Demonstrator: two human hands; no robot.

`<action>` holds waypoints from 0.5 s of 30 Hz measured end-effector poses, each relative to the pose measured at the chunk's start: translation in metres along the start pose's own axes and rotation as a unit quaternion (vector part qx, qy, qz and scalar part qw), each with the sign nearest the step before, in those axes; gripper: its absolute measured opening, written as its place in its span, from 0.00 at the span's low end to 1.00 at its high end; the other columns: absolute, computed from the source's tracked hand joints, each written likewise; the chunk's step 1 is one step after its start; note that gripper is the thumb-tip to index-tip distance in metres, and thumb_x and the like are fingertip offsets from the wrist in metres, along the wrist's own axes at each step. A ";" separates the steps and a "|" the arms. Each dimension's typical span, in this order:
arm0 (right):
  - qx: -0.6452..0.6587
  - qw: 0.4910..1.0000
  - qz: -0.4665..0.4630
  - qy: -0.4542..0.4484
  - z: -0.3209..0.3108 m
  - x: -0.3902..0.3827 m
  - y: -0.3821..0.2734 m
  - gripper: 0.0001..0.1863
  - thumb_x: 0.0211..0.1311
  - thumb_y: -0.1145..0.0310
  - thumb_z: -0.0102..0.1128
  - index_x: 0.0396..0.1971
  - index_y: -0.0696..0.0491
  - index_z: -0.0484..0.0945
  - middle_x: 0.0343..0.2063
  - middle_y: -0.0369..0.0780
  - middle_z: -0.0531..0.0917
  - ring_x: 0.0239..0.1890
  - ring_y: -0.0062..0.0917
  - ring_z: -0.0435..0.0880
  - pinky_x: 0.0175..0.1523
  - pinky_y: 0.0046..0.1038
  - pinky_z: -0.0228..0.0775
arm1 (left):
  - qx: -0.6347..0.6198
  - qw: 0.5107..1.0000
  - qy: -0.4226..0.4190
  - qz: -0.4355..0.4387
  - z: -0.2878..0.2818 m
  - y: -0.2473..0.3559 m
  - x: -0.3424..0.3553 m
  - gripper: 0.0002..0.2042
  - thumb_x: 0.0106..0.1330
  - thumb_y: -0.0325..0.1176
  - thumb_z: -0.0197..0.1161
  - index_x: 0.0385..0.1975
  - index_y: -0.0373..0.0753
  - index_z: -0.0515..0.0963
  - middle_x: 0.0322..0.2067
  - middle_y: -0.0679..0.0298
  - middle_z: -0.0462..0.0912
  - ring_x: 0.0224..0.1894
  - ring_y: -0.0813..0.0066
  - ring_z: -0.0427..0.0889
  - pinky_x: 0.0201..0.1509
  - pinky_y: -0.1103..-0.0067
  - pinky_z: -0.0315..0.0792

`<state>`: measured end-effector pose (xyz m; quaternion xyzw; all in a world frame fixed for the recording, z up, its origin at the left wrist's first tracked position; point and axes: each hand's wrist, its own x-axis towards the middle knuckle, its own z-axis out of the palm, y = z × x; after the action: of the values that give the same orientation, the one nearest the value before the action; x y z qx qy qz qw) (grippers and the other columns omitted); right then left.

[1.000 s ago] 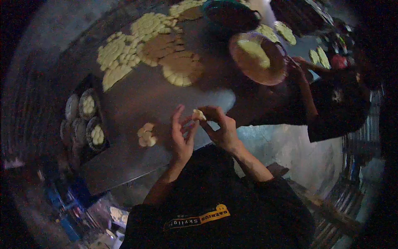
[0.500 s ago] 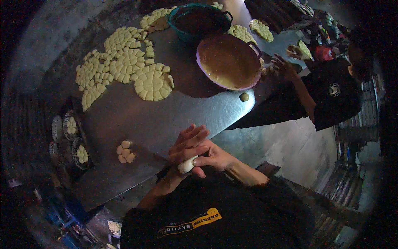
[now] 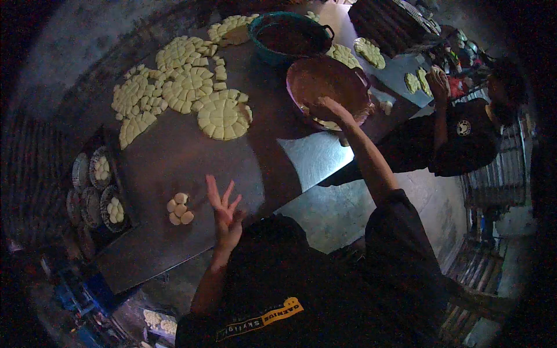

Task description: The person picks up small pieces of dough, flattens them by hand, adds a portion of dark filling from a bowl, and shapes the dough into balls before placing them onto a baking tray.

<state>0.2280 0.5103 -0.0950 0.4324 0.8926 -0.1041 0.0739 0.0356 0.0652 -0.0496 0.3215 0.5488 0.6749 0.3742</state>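
My left hand [image 3: 223,211] is raised over the near edge of the metal table, its fingers spread and nothing in them. Just left of it, a small cluster of round dough pieces [image 3: 180,210] lies on the table; its topmost piece has a paler patch. My right arm stretches forward, and my right hand [image 3: 328,110] reaches down into a wide purple-rimmed basin [image 3: 307,75] with brownish contents. The fingertips are hidden there, so I cannot see whether they hold anything. No dough is visible between my two hands.
Flat rounds of scored dough [image 3: 223,116] cover the table's far left. Behind the basin stands a green tub [image 3: 290,37]. Foil cups with dough balls [image 3: 115,210] sit in a dark tray at left. A co-worker [image 3: 464,133] stands at right, one hand raised.
My hands have parted: the right went forward into the basin, the left opened out to the left. The white dough piece they held has left them. The co-worker's hand moved away from the basin.
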 end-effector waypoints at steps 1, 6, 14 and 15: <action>-0.008 1.000 -0.005 0.004 0.002 0.001 -0.001 0.19 0.64 0.57 0.51 0.50 0.48 0.80 0.35 0.49 0.85 0.36 0.42 0.84 0.41 0.40 0.75 | 0.002 1.000 0.013 -0.011 -0.009 0.003 -0.006 0.58 0.55 0.62 0.68 0.74 0.47 0.32 0.75 0.57 0.32 0.71 0.46 0.56 0.65 0.51 0.62; 0.026 0.998 -0.016 0.049 -0.006 -0.009 0.009 0.21 0.63 0.56 0.52 0.53 0.47 0.79 0.36 0.47 0.85 0.37 0.40 0.84 0.44 0.38 0.74 | -0.004 0.997 0.055 -0.058 -0.042 0.027 -0.026 0.53 0.59 0.60 0.65 0.74 0.46 0.35 0.74 0.52 0.38 0.68 0.49 0.62 0.64 0.57 0.66; 0.310 0.931 -0.047 0.185 -0.026 -0.057 -0.022 0.26 0.66 0.49 0.53 0.54 0.53 0.76 0.37 0.46 0.85 0.39 0.37 0.84 0.45 0.36 0.74 | -0.058 0.994 -0.046 -0.076 -0.064 0.039 -0.037 0.37 0.68 0.54 0.58 0.69 0.38 0.55 0.69 0.54 0.58 0.61 0.56 0.73 0.61 0.65 0.70; 0.238 0.942 -0.076 0.226 -0.038 -0.072 -0.045 0.26 0.67 0.49 0.52 0.54 0.54 0.76 0.37 0.45 0.85 0.39 0.36 0.84 0.45 0.35 0.74 | -0.051 0.993 -0.070 -0.080 -0.067 0.041 -0.038 0.35 0.69 0.55 0.55 0.68 0.38 0.58 0.68 0.55 0.61 0.60 0.56 0.74 0.61 0.64 0.70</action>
<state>0.2356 0.4384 -0.0370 0.3803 0.8653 -0.2185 -0.2427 -0.0078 -0.0057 -0.0235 0.3036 0.5096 0.6460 0.4805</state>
